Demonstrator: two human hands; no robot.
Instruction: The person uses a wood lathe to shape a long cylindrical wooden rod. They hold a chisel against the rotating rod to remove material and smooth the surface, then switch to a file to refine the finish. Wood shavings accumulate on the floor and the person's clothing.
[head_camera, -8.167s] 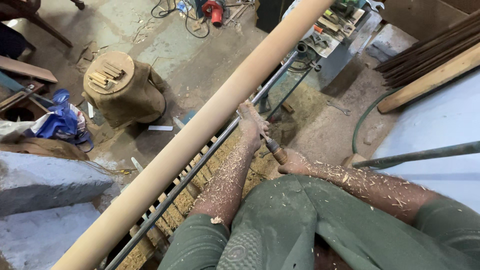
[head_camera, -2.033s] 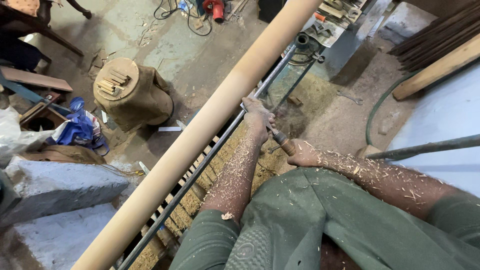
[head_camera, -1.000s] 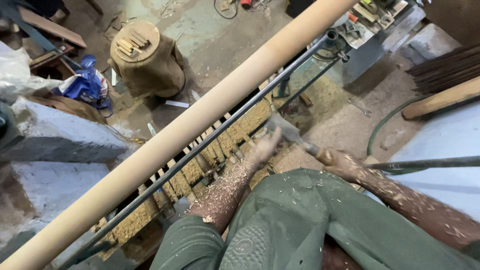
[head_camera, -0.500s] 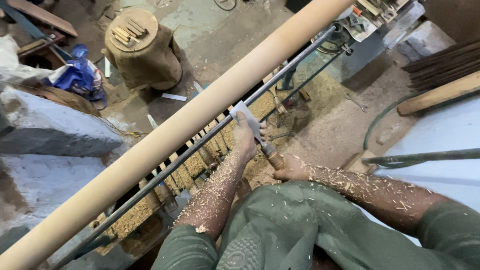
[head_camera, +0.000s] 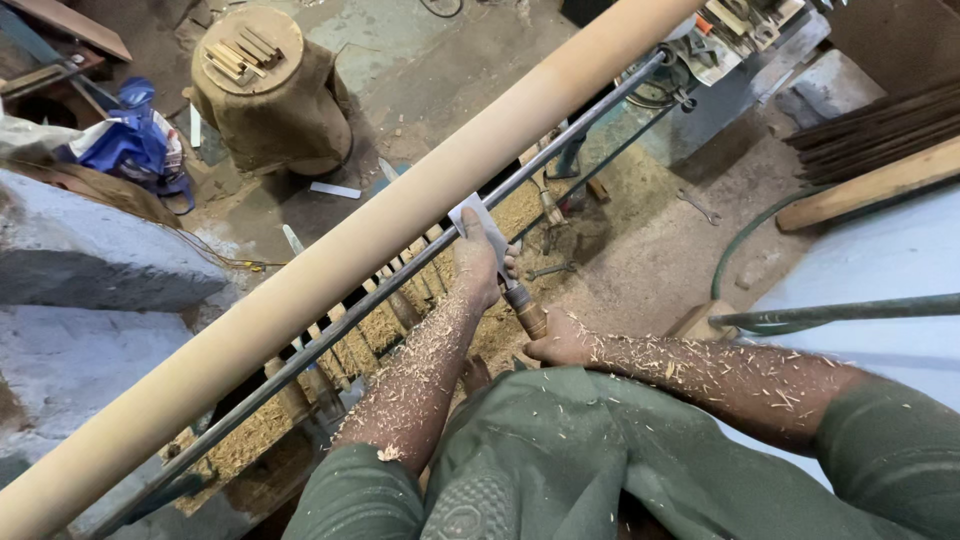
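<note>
1. A crumpled blue bag (head_camera: 135, 145) with white and red patches lies on the floor at the far left, just beside the round burlap-wrapped stump (head_camera: 270, 95).
2. No signs or screens show.

Chisel (head_camera: 497, 262): flat grey blade, brown wooden handle, tilted with the blade end far-left, handle near-right. My left hand (head_camera: 480, 265) presses the blade onto the metal rail; my right hand (head_camera: 560, 345) grips the handle end. Blade tip touches the long pale wooden pole (head_camera: 340, 265), lying diagonally.
</note>
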